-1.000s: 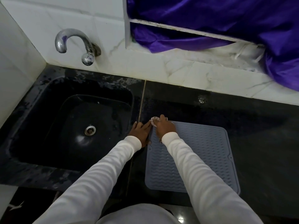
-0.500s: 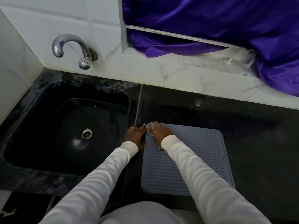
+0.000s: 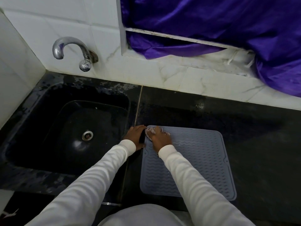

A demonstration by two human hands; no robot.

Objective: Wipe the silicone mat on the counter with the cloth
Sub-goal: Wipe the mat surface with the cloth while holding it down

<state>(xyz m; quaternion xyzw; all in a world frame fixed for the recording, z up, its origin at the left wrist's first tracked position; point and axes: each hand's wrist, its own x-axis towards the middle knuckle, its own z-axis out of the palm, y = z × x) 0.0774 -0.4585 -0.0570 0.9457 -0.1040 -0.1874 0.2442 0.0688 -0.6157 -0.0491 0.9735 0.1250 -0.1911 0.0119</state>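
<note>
A grey-blue ribbed silicone mat point(image 3: 202, 162) lies flat on the black counter point(image 3: 254, 144). My right hand point(image 3: 160, 138) presses a small pale crumpled cloth point(image 3: 150, 129) onto the mat's far left corner; most of the cloth is hidden under the fingers. My left hand point(image 3: 136, 137) rests palm down on the counter just left of the mat, its fingertips touching the mat's edge beside the cloth. Both arms wear white sleeves.
A black sink point(image 3: 70, 132) with a metal drain point(image 3: 87, 135) sits left of the mat. A chrome tap point(image 3: 73, 51) juts from the white tiled wall. Purple fabric point(image 3: 219, 23) hangs over the window ledge behind the counter.
My right hand stays at the mat's far left corner with the cloth, shifting only slightly. My left hand stays beside it. The camera view has drifted a little.
</note>
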